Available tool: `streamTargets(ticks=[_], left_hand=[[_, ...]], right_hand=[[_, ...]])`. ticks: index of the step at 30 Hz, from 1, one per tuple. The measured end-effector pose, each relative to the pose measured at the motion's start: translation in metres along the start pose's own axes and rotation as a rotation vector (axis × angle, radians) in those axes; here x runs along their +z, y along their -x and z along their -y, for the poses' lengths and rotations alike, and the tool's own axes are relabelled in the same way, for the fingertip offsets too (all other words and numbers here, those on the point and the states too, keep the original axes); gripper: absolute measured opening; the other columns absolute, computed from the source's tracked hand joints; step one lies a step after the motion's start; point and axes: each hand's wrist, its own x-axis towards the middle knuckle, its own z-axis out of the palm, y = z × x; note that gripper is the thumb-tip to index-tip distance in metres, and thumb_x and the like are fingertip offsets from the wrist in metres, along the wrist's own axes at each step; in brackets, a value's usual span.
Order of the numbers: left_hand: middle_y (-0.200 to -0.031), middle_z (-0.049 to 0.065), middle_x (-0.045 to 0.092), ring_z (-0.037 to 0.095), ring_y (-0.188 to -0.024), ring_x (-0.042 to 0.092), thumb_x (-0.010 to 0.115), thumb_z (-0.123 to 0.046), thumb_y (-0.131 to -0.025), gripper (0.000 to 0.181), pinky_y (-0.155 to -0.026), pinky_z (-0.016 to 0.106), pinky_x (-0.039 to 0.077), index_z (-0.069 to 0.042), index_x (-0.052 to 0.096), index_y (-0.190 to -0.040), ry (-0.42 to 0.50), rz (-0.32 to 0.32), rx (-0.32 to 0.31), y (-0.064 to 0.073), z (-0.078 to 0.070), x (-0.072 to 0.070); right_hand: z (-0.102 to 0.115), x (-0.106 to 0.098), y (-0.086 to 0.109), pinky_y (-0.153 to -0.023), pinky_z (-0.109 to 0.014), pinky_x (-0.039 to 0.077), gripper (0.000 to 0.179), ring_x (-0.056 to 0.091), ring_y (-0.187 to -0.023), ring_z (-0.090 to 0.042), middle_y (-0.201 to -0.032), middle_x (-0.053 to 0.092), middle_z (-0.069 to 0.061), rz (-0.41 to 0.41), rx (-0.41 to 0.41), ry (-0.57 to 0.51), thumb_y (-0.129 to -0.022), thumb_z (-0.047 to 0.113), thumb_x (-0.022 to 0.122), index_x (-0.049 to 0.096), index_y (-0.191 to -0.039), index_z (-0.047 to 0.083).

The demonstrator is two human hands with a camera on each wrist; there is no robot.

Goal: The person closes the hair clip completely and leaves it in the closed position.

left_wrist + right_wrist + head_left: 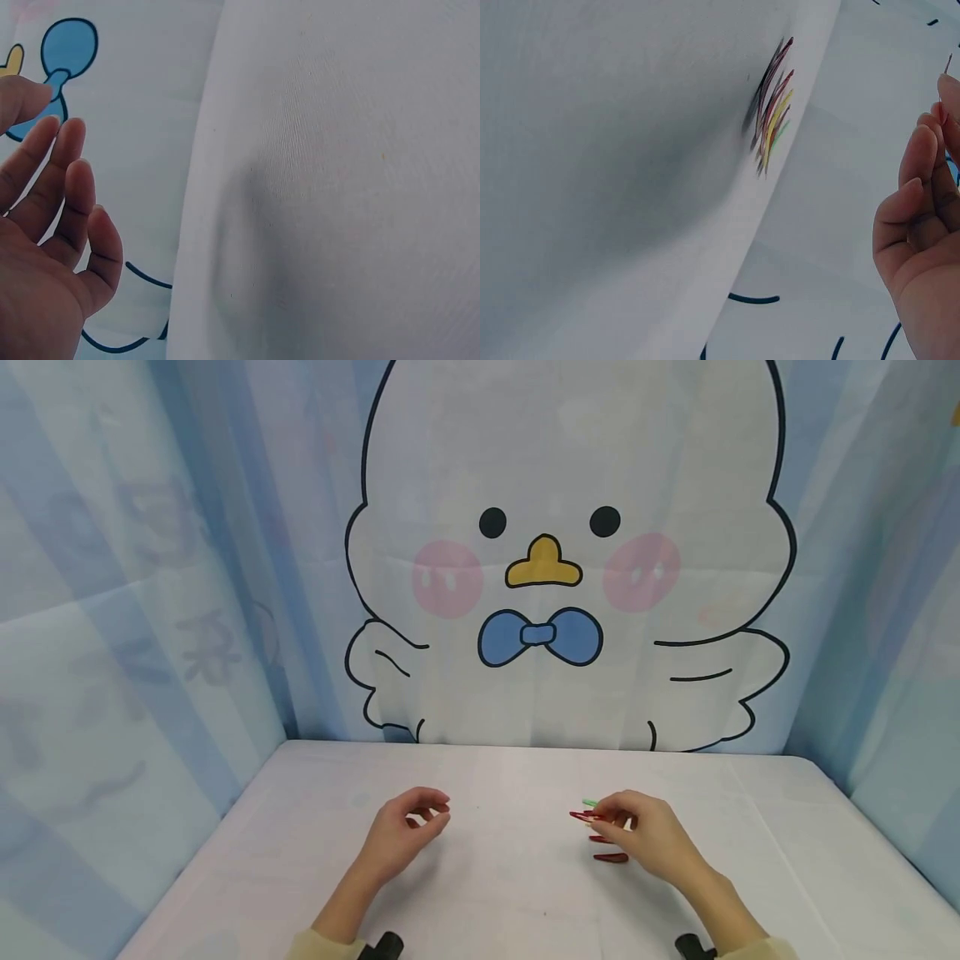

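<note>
My right hand [654, 837] pinches a slim red hair clip [579, 816] between thumb and fingertips, over the right part of the table. In the right wrist view, the tip of this clip [949, 63] pokes out beyond the fingers. Below that hand, several slender hair clips lie side by side on the cloth: a dark red one [611, 858] nearest me, a yellow one [773, 124] and a green one [781, 133] farther back. Part of the row is covered by the hand in the head view. My left hand [405, 828] hovers at the left with loosely bent fingers, holding nothing.
A white cloth covers the table [495, 877]. Behind its far edge hangs a curtain [570, 460] printed with a white cartoon bird, and blue-and-white curtains [112, 610] flank both sides.
</note>
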Motion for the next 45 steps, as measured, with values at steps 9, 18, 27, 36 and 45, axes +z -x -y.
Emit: streamTargets(ticks=[9, 18, 27, 36, 45], left_hand=[[-0.095, -0.008, 0.068, 0.016, -0.089, 0.058, 0.073, -0.009, -0.092, 0.018, -0.077, 0.033, 0.048, -0.010, 0.071, -0.109, -0.008, -0.003, -0.010, 0.001, 0.006, -0.006], [-0.095, -0.007, 0.069, 0.016, -0.088, 0.057, 0.073, -0.010, -0.092, 0.016, -0.076, 0.031, 0.048, -0.010, 0.071, -0.108, -0.027, 0.004, -0.013, 0.005, 0.012, -0.014], [-0.095, -0.007, 0.069, 0.016, -0.088, 0.057, 0.073, -0.010, -0.092, 0.016, -0.075, 0.031, 0.048, -0.009, 0.071, -0.108, -0.036, 0.003, -0.021, 0.006, 0.014, -0.018], [-0.094, -0.007, 0.068, 0.015, -0.087, 0.057, 0.073, -0.011, -0.092, 0.016, -0.075, 0.031, 0.049, -0.008, 0.071, -0.108, -0.037, 0.004, -0.029, 0.008, 0.015, -0.017], [-0.094, -0.006, 0.068, 0.016, -0.087, 0.057, 0.073, -0.011, -0.093, 0.017, -0.076, 0.033, 0.048, -0.007, 0.071, -0.109, -0.038, 0.020, -0.043, 0.008, 0.014, -0.016]], right_hand=[[-0.015, -0.009, 0.011, -0.061, -0.026, 0.045, 0.011, 0.054, -0.071, -0.012, -0.077, 0.060, 0.007, 0.155, 0.156, 0.015, -0.085, 0.012, 0.081, 0.073, -0.092, 0.013], [-0.029, -0.011, 0.017, -0.062, -0.026, 0.046, 0.011, 0.053, -0.072, -0.011, -0.078, 0.059, 0.006, 0.249, 0.182, 0.003, -0.085, 0.016, 0.081, 0.071, -0.089, 0.014], [-0.034, -0.009, 0.013, -0.062, -0.026, 0.043, 0.012, 0.050, -0.070, -0.013, -0.075, 0.056, 0.006, 0.344, 0.182, 0.039, -0.084, 0.015, 0.082, 0.071, -0.087, 0.015], [-0.034, -0.008, 0.013, -0.061, -0.027, 0.043, 0.013, 0.051, -0.069, -0.017, -0.074, 0.057, 0.005, 0.408, 0.213, 0.052, -0.084, 0.010, 0.081, 0.069, -0.085, 0.014], [-0.033, -0.011, 0.015, -0.061, -0.028, 0.041, 0.015, 0.049, -0.071, -0.013, -0.075, 0.054, 0.005, 0.423, 0.170, 0.097, -0.082, 0.012, 0.083, 0.069, -0.086, 0.016]])
